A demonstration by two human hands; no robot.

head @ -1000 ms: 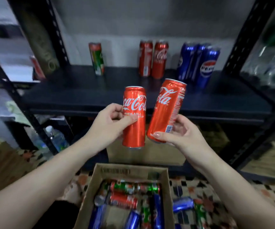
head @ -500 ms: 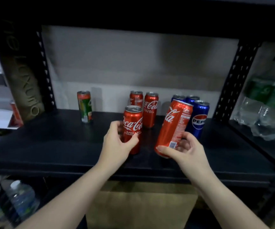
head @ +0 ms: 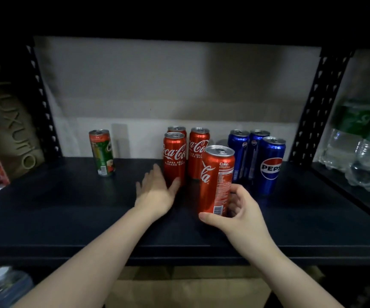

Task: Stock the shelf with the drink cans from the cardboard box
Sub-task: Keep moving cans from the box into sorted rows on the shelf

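A red Coca-Cola can (head: 217,181) stands upright near the middle of the black shelf (head: 68,210), with my right hand (head: 239,215) wrapped round its lower part. To its left another red Coca-Cola can (head: 174,158) stands on the shelf; my left hand (head: 157,192) has its fingers spread, the thumb at the can's base. Two more red cans (head: 198,156) stand behind. Three blue Pepsi cans (head: 270,165) stand at the right. A green can (head: 102,152) stands alone at the left. The cardboard box is out of view.
Black perforated uprights (head: 317,105) frame the bay on both sides. Wrapped plastic bottles (head: 361,143) fill the neighbouring shelf on the right. A brown carton with gold lettering (head: 8,127) leans at the left. A water bottle (head: 6,285) shows below the shelf.
Both hands moved forward onto the shelf with the red cans. My left hand set its can down in front of the back row and opened. My right hand's can went from tilted to upright.
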